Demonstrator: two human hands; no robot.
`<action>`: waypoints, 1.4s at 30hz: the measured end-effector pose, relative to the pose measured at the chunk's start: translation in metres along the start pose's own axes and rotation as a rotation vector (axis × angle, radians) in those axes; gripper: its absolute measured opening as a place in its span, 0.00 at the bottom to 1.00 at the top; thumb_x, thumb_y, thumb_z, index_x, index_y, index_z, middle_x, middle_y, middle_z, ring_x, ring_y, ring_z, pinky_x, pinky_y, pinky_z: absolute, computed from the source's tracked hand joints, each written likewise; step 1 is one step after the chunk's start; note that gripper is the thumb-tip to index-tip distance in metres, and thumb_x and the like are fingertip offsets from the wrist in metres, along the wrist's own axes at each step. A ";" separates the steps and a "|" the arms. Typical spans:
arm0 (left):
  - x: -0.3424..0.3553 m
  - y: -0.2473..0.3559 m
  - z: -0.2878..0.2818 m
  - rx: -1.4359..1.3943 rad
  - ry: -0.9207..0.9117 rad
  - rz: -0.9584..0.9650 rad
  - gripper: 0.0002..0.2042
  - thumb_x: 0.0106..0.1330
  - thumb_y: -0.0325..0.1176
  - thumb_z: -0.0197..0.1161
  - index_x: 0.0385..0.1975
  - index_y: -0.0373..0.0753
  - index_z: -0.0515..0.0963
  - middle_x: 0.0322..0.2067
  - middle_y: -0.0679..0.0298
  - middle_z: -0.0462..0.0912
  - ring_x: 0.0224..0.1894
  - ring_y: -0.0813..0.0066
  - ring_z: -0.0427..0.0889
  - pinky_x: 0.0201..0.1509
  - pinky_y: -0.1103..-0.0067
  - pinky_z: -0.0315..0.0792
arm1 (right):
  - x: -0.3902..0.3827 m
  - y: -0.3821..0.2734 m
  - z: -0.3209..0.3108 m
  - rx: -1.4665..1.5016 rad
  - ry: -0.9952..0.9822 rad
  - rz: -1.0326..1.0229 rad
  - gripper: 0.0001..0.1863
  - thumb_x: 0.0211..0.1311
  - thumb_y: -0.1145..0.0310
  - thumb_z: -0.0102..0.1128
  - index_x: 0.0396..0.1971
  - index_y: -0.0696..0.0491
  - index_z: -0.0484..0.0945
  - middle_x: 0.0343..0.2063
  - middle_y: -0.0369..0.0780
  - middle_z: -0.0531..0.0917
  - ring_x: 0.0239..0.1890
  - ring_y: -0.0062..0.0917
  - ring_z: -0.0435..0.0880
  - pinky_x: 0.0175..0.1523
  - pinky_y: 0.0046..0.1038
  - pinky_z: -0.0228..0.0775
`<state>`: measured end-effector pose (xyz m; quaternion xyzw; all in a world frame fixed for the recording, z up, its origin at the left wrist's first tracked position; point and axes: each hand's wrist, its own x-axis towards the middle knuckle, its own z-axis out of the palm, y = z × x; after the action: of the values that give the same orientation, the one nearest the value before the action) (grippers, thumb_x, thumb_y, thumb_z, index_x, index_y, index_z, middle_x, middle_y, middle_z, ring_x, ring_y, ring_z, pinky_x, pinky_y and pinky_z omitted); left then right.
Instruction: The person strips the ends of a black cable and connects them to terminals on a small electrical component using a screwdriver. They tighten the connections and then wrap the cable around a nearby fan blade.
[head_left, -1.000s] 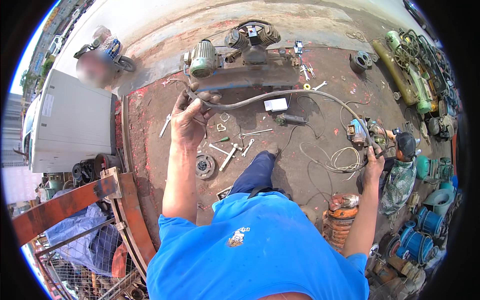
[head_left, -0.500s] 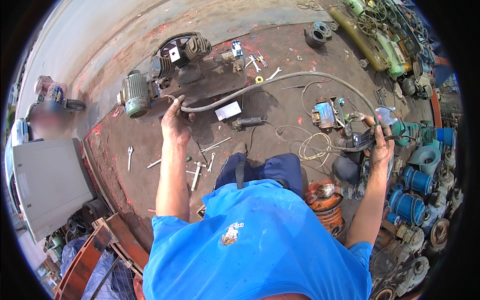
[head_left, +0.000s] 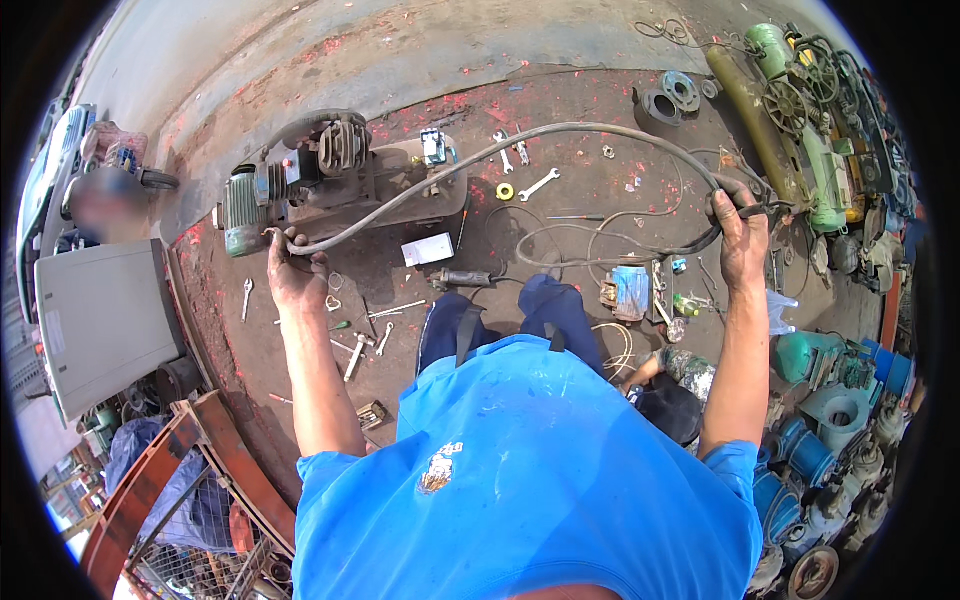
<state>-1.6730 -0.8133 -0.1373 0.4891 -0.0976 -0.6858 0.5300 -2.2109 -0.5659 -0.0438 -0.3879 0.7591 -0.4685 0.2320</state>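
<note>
A long thick dark cable [head_left: 560,127] arches between my raised hands. My left hand [head_left: 298,275] is closed on its left end, where thinner wire tips stick out, in front of the air compressor [head_left: 340,150] and its green motor [head_left: 243,225]. My right hand [head_left: 740,225] is closed on the bend at the other side, where the cable loops back and hangs. Below the cable lie a white box [head_left: 427,249], an angle grinder [head_left: 468,278], open-end wrenches [head_left: 540,186], a yellow tape roll [head_left: 505,191] and a small blue motor [head_left: 632,293].
A co-worker [head_left: 680,390] is low down by my right side. Old machinery [head_left: 838,420] lines the right edge, with long cylinders [head_left: 750,120] farther back. A rusty steel frame [head_left: 140,485] is at lower left, a pale cabinet [head_left: 105,330] and a motorbike [head_left: 160,178] left.
Both my hands have moved: the right one higher with the cable's bend, the left one leftward and lower. The view has turned, so the compressor appears farther left. The co-worker appears lower, partly behind me.
</note>
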 end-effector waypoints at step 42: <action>0.190 -0.221 0.291 -0.769 0.820 0.681 0.11 0.69 0.35 0.65 0.46 0.36 0.78 0.38 0.63 0.80 0.38 0.71 0.76 0.39 0.74 0.70 | 0.848 -0.216 0.563 -0.255 -1.456 -0.888 0.13 0.71 0.67 0.60 0.51 0.55 0.81 0.35 0.31 0.83 0.39 0.14 0.76 0.51 0.20 0.69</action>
<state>-2.0299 -0.9893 -0.2431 0.4283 0.2148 -0.2237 0.8487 -2.2293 -1.6055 -0.0970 -0.8756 0.2462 -0.0614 0.4110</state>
